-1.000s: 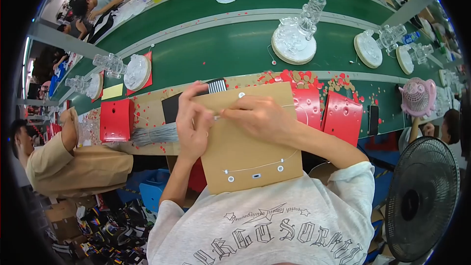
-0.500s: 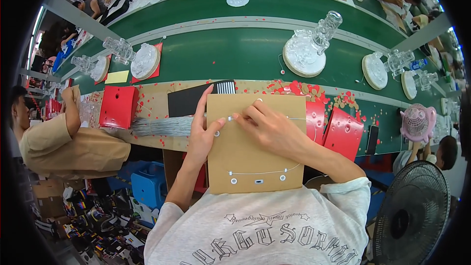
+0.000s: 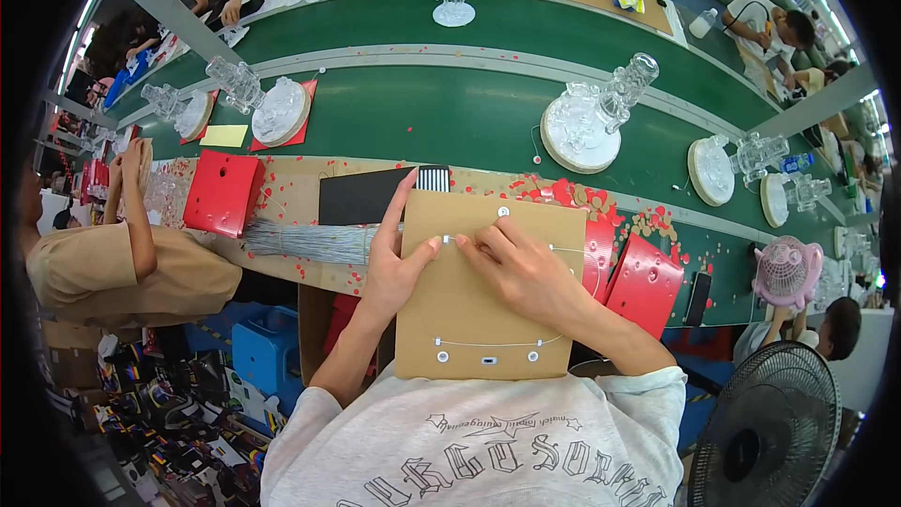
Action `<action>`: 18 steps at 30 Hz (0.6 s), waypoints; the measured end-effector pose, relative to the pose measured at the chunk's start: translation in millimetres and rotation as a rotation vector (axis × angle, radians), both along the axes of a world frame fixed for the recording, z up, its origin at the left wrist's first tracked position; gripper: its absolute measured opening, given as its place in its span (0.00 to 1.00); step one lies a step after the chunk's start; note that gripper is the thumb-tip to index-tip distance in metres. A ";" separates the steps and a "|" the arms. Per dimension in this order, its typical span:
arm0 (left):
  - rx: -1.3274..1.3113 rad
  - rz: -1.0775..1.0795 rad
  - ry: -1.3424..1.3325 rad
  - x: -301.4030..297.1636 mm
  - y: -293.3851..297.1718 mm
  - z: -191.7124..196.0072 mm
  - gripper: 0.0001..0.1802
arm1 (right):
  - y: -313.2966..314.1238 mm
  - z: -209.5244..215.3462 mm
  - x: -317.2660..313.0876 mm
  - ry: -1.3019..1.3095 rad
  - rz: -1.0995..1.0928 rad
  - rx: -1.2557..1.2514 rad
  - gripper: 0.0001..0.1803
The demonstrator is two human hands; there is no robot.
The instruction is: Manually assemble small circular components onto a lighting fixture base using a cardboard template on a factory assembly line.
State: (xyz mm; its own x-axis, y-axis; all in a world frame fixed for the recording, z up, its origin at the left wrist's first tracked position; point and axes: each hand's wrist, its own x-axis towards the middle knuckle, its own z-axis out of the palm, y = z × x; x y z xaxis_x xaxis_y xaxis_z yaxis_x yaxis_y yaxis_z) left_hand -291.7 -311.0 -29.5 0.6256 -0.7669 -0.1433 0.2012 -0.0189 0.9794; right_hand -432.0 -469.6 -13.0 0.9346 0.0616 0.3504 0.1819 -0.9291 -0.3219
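Left hand straightened, brown board in its grip, right hand grip unclear (part-hiding white wire), red panel beside

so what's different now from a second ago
The left hand, whose fingers were bent over the face of the brown board, has moved to hold its left edge, thumb by the upper-left white clip. The board has turned slightly clockwise in view. The right hand stays near that clip; the wire along the board's lower part looks unchanged.
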 end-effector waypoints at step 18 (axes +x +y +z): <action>-0.007 0.006 0.030 2.7 1.8 -5.2 0.43 | -16.2 -5.0 6.4 0.041 0.143 -0.124 0.27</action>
State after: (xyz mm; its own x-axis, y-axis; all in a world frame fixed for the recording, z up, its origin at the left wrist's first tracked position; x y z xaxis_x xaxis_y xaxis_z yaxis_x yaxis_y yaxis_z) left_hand -289.0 -309.2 -34.7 0.6257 -0.7642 -0.1565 0.2304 -0.0106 0.9730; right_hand -425.6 -485.7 -18.0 0.9266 0.2347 0.2940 0.3037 -0.9278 -0.2165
